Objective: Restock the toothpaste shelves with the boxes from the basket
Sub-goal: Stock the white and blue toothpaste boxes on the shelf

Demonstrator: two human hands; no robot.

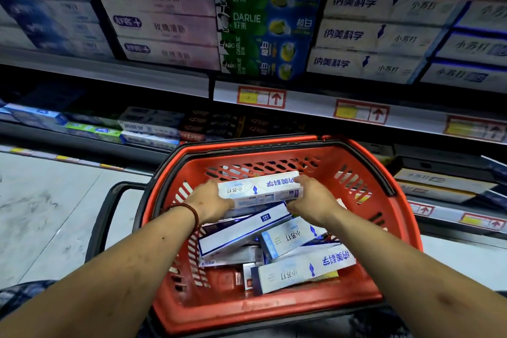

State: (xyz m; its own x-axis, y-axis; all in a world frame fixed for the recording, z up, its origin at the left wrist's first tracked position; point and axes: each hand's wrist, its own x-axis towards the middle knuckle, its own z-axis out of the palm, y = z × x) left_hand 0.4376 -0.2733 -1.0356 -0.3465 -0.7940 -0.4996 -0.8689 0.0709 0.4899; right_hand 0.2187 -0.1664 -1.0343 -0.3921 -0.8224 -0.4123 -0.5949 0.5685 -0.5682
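A red plastic basket point(389, 217) stands in front of the shelves and holds several white-and-blue toothpaste boxes point(299, 271) lying at odd angles. Over the far part of the basket, my left hand point(210, 200) and my right hand point(312, 197) grip the two ends of one white toothpaste box point(260, 188), its blue print upside down to me. Matching white boxes point(367, 35) are stacked on the shelf at upper right.
The upper shelf carries pink boxes point(164, 22), green Darlie boxes point(263, 33) and blue-white boxes point(49, 14). A lower shelf point(148, 129) holds more toothpaste boxes. Price tags line the shelf edges point(362, 111). Grey floor point(49, 206) lies left of the basket's black handle point(101, 217).
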